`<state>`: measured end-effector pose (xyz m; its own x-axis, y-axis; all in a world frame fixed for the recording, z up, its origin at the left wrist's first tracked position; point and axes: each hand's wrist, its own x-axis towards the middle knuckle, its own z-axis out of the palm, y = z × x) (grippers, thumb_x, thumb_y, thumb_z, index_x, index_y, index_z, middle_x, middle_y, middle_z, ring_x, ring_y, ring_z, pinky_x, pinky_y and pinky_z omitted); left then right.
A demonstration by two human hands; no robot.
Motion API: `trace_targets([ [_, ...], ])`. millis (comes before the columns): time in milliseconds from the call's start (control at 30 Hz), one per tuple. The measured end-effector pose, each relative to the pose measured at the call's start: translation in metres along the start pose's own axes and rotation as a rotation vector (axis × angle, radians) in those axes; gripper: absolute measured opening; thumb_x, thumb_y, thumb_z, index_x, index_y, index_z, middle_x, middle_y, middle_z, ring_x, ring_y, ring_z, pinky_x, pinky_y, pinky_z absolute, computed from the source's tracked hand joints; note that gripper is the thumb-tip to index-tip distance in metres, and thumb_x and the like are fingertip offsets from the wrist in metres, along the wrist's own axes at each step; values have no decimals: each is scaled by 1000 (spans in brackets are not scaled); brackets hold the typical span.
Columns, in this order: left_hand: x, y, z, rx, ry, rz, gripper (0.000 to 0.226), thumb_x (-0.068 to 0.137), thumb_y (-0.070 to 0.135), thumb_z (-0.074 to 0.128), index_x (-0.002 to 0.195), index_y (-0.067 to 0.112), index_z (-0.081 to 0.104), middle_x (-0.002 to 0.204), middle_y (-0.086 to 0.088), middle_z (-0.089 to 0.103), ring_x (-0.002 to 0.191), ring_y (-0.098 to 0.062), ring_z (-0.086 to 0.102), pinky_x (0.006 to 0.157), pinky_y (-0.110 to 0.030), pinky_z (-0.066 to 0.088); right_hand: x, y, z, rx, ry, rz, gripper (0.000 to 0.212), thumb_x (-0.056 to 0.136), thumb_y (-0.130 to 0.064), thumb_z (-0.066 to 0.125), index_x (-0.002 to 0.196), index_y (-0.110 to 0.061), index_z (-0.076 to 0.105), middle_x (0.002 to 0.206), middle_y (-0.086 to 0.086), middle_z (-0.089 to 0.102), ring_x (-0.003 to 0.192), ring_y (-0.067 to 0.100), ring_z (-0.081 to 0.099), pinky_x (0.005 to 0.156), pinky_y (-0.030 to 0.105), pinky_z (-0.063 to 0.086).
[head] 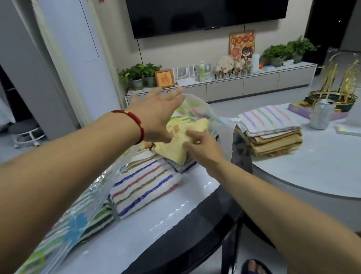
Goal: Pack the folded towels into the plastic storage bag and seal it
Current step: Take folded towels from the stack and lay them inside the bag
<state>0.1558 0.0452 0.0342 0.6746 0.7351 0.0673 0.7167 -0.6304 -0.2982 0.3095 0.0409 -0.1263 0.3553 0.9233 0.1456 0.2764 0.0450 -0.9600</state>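
two hands (159,114) (198,145) at bag mouth (196,105).

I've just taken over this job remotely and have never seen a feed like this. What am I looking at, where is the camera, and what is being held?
There is no machine: a person works with bare hands, filmed by one wide-angle camera on their head, looking forward and down. The left hand, with a red bracelet, is spread open against the mouth of the clear plastic bag. The right hand pinches a yellow towel at the bag's mouth. Striped towels already lie inside the bag on the table. A stack of folded towels waits on a second table, near a drinks can.
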Motion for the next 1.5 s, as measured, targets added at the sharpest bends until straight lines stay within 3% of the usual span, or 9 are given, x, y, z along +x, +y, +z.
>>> trace_targets([
  [200,2,4,3,-16,11,5,104,81,42,74,157,30,4,165,14,-4,151,-26,2,111,-70,23,2,20,-15,-192,-77,55,52,89,-3,58,141,-1,59,124,15,67,106,34,65,90,37,58],
  [367,5,14,11,-35,-3,23,100,81,41,73,156,31,7,165,12,-4,151,-28,2,111,-71,22,3,18,-35,-440,-110,28,57,93,-18,58,150,-20,54,123,10,70,115,36,67,97,42,55],
  [500,10,20,18,-23,18,37,96,82,40,72,155,33,11,165,9,-2,150,-31,7,109,-70,26,-13,10,-71,-660,-21,-171,27,89,-27,55,97,-20,80,90,3,78,84,27,71,74,38,59],
  [667,24,35,32,-60,50,73,89,81,39,72,153,38,19,165,7,4,149,-33,13,107,-71,31,-20,27,-148,-530,287,-286,33,78,-34,46,49,-19,51,46,0,49,46,19,44,49,32,35],
  [867,48,57,51,-46,97,144,85,79,49,71,150,45,25,165,4,13,146,-33,20,108,-69,30,27,82,-227,-826,479,-23,33,101,-33,51,108,-12,76,110,17,71,101,38,63,80,43,53],
  [1100,65,64,63,-72,205,103,74,77,59,65,144,49,35,161,4,26,141,-30,29,103,-63,39,110,103,-260,-891,269,210,52,108,-51,36,154,-31,46,159,19,44,145,43,39,119,56,31],
  [1267,66,68,69,-109,228,106,70,78,55,64,142,47,38,160,5,28,141,-28,27,107,-60,37,141,107,-253,-941,273,358,45,100,-49,53,143,-36,56,147,17,56,142,42,40,116,54,25],
  [1367,64,67,69,-129,226,106,67,79,55,63,142,47,40,161,6,27,143,-28,25,108,-58,34,147,104,-248,-1078,332,166,30,96,-35,64,124,-27,71,130,21,66,128,43,53,109,52,36],
  [1500,54,63,69,-143,219,80,49,80,54,63,127,45,54,159,7,30,143,-29,26,108,-57,36,154,88,-252,-712,311,259,51,89,-9,76,136,-23,64,132,15,64,103,37,68,78,39,57],
])
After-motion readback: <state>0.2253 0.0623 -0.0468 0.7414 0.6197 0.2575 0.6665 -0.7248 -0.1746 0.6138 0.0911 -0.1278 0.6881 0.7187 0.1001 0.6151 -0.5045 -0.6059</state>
